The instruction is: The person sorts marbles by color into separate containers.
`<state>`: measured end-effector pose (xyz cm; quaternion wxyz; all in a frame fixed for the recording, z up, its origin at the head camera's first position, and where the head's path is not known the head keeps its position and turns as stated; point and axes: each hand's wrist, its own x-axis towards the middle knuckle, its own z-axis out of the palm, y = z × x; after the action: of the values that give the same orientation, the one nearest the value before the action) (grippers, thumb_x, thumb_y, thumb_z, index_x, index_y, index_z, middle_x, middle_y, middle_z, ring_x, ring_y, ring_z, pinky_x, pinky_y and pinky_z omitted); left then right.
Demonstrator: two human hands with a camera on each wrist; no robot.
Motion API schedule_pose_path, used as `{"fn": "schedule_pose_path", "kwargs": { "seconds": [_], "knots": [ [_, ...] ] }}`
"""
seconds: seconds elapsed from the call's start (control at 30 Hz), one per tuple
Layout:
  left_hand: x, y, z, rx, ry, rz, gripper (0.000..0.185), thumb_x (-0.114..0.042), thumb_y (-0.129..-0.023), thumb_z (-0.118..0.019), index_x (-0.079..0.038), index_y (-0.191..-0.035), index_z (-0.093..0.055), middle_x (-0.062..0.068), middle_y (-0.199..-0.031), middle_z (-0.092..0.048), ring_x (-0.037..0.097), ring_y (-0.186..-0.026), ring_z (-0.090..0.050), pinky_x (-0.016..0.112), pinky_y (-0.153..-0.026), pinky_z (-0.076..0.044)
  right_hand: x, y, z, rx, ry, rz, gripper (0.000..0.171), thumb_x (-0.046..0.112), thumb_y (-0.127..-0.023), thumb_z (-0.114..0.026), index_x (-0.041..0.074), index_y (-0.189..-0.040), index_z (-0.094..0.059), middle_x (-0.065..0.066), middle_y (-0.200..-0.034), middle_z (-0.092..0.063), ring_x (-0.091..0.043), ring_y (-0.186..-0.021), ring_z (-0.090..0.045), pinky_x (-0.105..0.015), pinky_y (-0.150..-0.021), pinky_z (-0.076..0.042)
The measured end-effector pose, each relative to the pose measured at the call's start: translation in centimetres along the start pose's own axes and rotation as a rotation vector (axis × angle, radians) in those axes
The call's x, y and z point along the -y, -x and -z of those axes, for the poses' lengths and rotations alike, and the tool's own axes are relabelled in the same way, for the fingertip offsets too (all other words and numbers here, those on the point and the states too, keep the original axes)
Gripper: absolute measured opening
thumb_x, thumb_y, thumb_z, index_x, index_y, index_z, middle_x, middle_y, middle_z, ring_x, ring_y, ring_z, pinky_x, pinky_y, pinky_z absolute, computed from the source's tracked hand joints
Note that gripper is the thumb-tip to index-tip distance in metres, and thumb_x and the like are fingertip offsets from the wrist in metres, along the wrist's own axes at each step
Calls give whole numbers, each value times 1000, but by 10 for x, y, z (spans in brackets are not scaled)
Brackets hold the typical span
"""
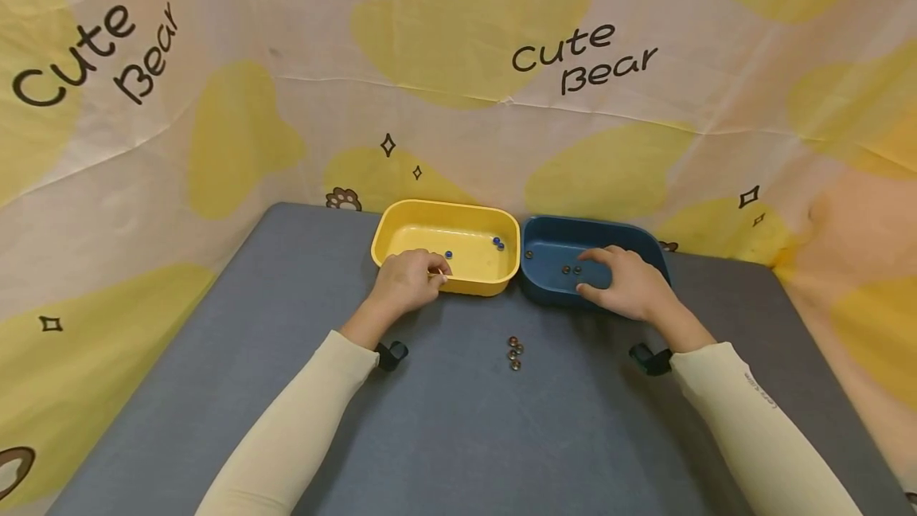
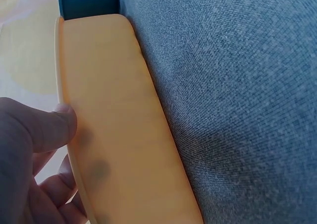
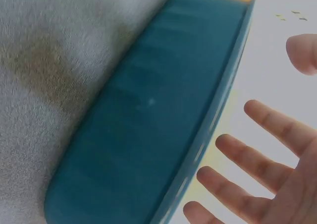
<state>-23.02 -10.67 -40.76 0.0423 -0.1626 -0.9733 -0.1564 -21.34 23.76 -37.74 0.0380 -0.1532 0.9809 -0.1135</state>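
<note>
Count: two rectangular plastic tubs side by side, touching, at the far edge of the grey-blue fabric-covered table. Yellow plastic tub on my left, dark blue plastic tub on my right.

Small round beads: three blue ones in the yellow tub, one of them just beyond my left fingertips. Three dark ones in the blue tub, two of them just beside my right fingertips, one off at the tub's left wall. Four more sit in a tight cluster on the table, between my forearms, in front of where the tubs meet.

My left hand sits at the yellow tub's near rim, fingers curled over the edge, thumb pressed on the outer wall. Can't tell whether the fingertips pinch a bead.

My right hand is over the blue tub, fingers spread and straight, holding nothing.
</note>
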Motion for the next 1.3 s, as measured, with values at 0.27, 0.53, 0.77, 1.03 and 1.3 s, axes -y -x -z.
{"fn": "schedule_pose_path", "kwargs": {
  "seconds": [0.27, 0.53, 0.77, 1.03, 1.3],
  "knots": [
    [0, 0, 1, 6, -1, 1, 5, -30, -80, -58, -33, -80, -63, -11, -80, -60, 8, -71, -54, 30, -63, -39, 15, 16, 2, -81, -25, 20, 51, 54, -77, -53, 28, -120, -49, -7, -128, -43, -32, -114, -41, -53, -72, -41],
    [-1, 0, 2, 15, 2, 4, 5, -31, -80, -58, -32, -80, -63, -11, -80, -60, 8, -71, -54, 29, -63, -39, 32, 32, -6, -181, -78, 79, 38, 43, -75, -61, 33, -110, -54, 5, -117, -50, -20, -106, -48, -43, -71, -45],
    [0, 0, 1, 7, 4, 0, 6, -30, -80, -58, -32, -81, -64, -11, -82, -60, 8, -73, -55, 30, -64, -40, 48, 39, -21, -218, -97, 176, 29, 39, -73, -63, 35, -101, -57, 9, -104, -54, -16, -97, -51, -39, -72, -45],
    [1, 0, 1, 4, 1, -5, 6, -31, -80, -58, -32, -81, -63, -10, -83, -60, 9, -73, -55, 30, -63, -40, 64, 35, -34, -193, -99, 229, 23, 39, -74, -62, 36, -97, -59, 9, -98, -56, -14, -89, -51, -34, -68, -44],
    [1, 0, 0, 8, 2, -3, 6, -30, -80, -58, -33, -81, -63, -11, -83, -60, 8, -72, -54, 30, -63, -40, 75, 24, -49, -110, -109, 246, 20, 39, -74, -62, 31, -92, -64, 7, -91, -58, -14, -78, -52, -26, -60, -40]
  ]
}}
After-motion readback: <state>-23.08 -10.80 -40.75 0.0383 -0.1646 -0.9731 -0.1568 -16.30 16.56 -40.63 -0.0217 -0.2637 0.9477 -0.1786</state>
